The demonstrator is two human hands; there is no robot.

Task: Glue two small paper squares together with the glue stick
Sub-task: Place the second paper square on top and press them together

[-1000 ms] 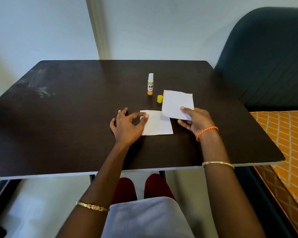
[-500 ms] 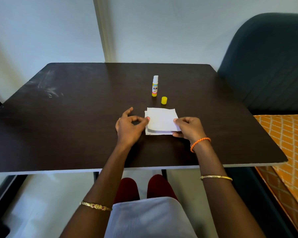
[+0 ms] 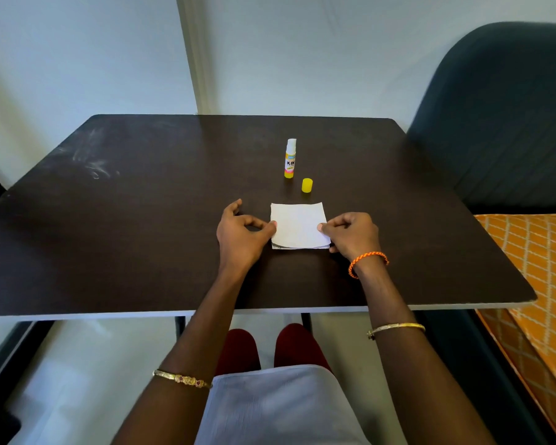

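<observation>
Two white paper squares lie stacked on the dark table (image 3: pixel 142 239). The upper square (image 3: pixel 297 224) curls up slightly at its near edge, and the lower square (image 3: pixel 299 247) shows as a thin strip beneath it. My left hand (image 3: pixel 243 234) touches the stack's left edge with thumb and forefinger. My right hand (image 3: pixel 350 236) pinches the upper square's right edge. Behind the papers the uncapped glue stick (image 3: pixel 290 159) stands upright, with its yellow cap (image 3: pixel 307 185) beside it.
A dark upholstered chair (image 3: pixel 501 123) stands at the table's right side. An orange patterned cushion (image 3: pixel 540 284) lies low on the right. A white wall rises just behind the table. My knees show under the near edge.
My right hand carried the second square leftward from beside the first and laid it on top. My left hand stayed at the left edge of the lower square.
</observation>
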